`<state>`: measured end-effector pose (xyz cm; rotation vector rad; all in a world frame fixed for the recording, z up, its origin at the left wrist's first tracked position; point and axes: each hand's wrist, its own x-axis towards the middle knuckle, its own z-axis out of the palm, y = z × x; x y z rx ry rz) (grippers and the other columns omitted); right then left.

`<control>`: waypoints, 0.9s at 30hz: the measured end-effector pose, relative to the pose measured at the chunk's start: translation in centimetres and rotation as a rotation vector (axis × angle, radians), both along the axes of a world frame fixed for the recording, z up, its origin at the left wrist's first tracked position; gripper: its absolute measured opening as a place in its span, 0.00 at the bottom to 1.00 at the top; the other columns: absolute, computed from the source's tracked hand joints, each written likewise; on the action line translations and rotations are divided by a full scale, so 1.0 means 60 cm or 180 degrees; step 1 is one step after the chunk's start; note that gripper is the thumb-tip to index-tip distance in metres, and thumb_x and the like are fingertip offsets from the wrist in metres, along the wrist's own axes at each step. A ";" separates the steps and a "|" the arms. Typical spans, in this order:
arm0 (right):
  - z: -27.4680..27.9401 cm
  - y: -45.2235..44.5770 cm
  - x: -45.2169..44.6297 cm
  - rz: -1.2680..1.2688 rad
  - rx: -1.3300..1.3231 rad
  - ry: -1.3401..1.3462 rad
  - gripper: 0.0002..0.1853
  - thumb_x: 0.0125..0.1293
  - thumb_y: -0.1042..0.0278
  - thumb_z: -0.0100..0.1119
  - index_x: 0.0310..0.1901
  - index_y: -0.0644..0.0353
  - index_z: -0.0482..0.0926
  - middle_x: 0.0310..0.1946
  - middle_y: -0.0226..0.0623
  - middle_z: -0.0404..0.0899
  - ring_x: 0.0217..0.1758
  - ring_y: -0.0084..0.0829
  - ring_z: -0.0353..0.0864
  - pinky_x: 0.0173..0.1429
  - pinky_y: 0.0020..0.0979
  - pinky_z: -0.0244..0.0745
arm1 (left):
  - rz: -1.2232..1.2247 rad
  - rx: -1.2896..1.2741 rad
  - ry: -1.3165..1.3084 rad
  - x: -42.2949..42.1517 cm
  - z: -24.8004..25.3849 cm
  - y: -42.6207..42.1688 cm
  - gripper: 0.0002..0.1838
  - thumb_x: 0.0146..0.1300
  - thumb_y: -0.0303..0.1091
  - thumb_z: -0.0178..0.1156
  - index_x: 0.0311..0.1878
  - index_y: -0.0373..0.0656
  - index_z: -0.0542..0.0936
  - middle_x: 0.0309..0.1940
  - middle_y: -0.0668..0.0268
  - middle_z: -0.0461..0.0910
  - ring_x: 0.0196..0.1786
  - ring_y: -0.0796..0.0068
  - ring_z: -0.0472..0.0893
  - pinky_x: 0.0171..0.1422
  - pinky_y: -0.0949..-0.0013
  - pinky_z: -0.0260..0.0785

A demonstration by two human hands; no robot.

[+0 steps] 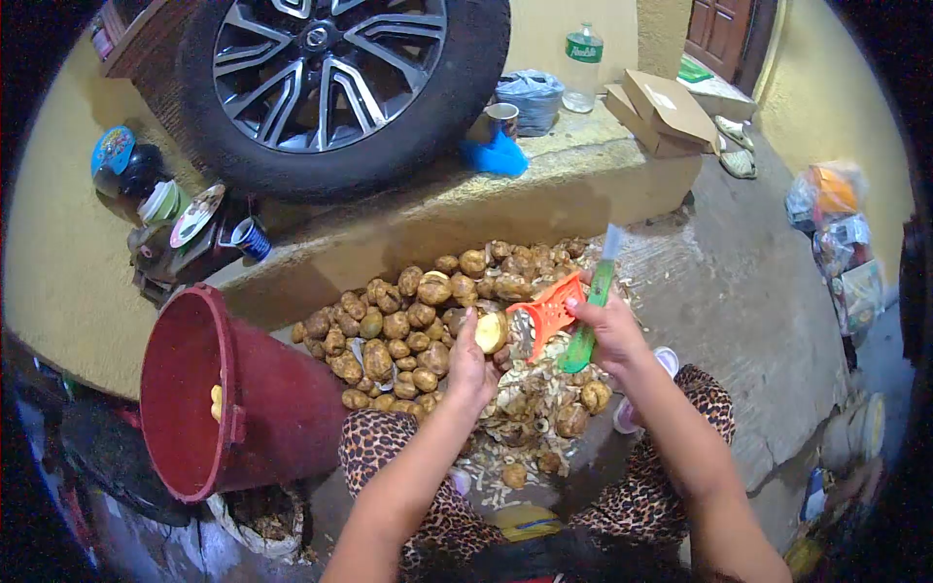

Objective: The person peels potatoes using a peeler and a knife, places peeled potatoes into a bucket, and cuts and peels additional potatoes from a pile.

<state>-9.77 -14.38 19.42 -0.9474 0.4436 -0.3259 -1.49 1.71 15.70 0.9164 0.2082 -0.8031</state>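
Note:
My left hand [470, 369] is closed around a partly peeled potato [493, 332], whose bared yellow flesh faces right. In my right hand [616, 335] are an orange peeler [552, 309] and a green-handled knife [590, 325] with its pale blade pointing up. The peeler's head is close to the potato; whether they touch I cannot tell. Beneath and beyond both hands spreads a heap of brown unpeeled potatoes [397, 328] on the floor. Pale peelings [515, 403] lie scattered between my knees.
A large red bucket [292, 418] leans at the left, a yellow peeled piece [216, 400] inside. Behind the heap runs a concrete ledge [437, 214] bearing a car wheel [476, 87], a bottle [583, 73] and cardboard boxes [661, 112]. Plastic-wrapped packages [841, 238] line the right side.

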 end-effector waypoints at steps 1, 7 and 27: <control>0.010 -0.011 -0.005 0.0037 -0.0025 0.0025 0.21 0.57 0.75 0.61 0.52 0.57 0.66 0.40 0.32 0.75 0.40 0.26 0.76 0.43 0.30 0.73 | -0.0028 -0.0040 -0.0050 -0.003 0.003 -0.011 0.21 0.66 0.56 0.43 0.38 0.48 0.75 0.23 0.73 0.74 0.18 0.82 0.68 0.20 0.78 0.57; 0.060 -0.072 -0.017 0.0248 -0.0330 -0.0149 0.15 0.58 0.69 0.61 0.45 0.62 0.73 0.38 0.33 0.78 0.40 0.26 0.78 0.47 0.30 0.75 | -0.0174 -0.0114 -0.0098 -0.014 0.009 -0.047 0.20 0.67 0.54 0.43 0.39 0.48 0.74 0.24 0.72 0.74 0.20 0.80 0.70 0.21 0.76 0.58; 0.047 -0.073 0.019 0.0496 -0.2981 0.0794 0.15 0.43 0.68 0.73 0.30 0.62 0.76 0.25 0.33 0.77 0.30 0.24 0.75 0.37 0.27 0.71 | 0.0095 -0.0038 -0.0411 0.005 0.000 -0.058 0.16 0.64 0.47 0.49 0.39 0.42 0.75 0.31 0.66 0.78 0.34 0.73 0.79 0.40 0.67 0.73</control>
